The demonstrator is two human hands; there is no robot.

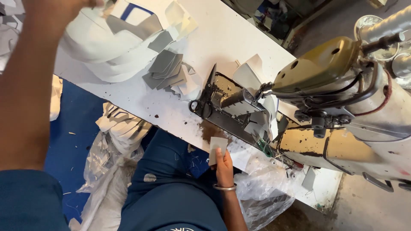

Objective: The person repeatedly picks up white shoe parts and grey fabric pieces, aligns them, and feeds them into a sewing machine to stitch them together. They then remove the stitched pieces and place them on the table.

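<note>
Two hands in view. Right hand (223, 164), metal bangle at wrist, fingers (219, 155) pinching lower edge of a small grey cut piece (216, 147), held upright just off the near edge of the desk (222, 36), in front of the sewing machine (342, 98). Left hand (64, 6) raised at top left, mostly out of frame; appears to rest on or grip the white fabric bundle (98, 47), but finger state cannot be told.

Handling (judged): grey piece looks thin, light, semi-stiff, prob. leather or board-like lining; keeps its shape when held by one edge, so an edge pinch w/ thumb and fingers suffices. Not fragile; may bend if squeezed mid-panel.

Surroundings: stack of similar grey pieces (165, 68) lies fanned on desk beside white bundle, well apart from right hand. Black post bed and presser area (227, 100) sit between stack and machine head. Clear plastic bag (265, 188) hangs at near edge, just beside right forearm. More white scraps (122, 126) lie below desk on the blue floor (70, 132).

Edges/room: near desk edge chipped and stained; open desk between stack and post bed, tighter around needle side.
</note>
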